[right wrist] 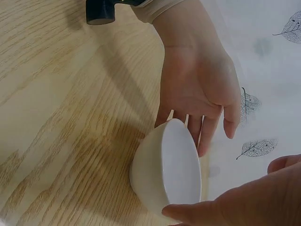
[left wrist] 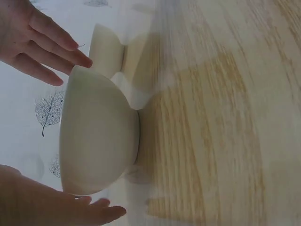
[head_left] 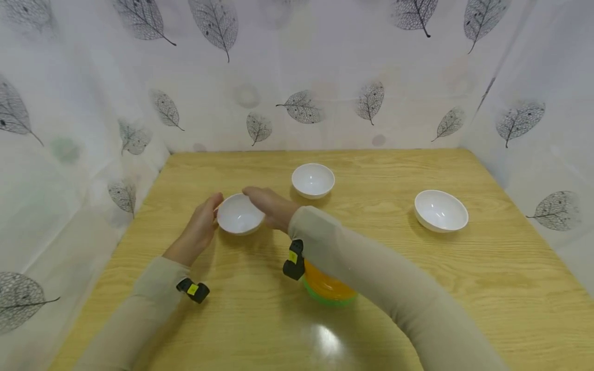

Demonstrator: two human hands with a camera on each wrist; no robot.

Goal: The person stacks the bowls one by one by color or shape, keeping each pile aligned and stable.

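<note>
A white bowl (head_left: 240,215) stands upright on the table, left of centre, between my two hands. My left hand (head_left: 197,231) is at its left side; in the right wrist view that hand (right wrist: 193,87) has straight fingers that pass behind the bowl wall. From the other side my right hand (head_left: 274,208) reaches across, fingertips right at the rim. The left wrist view shows the right hand's (left wrist: 44,44) fingers extended and slightly spread beside the bowl (left wrist: 99,132). Neither hand curls round it.
Another white bowl (head_left: 313,181) stands farther back, and a third white bowl (head_left: 441,211) is to the right. Under my right forearm is an orange item with a green base (head_left: 329,288), partly hidden. Leaf-patterned cloth (head_left: 325,67) borders the wooden table (head_left: 380,180).
</note>
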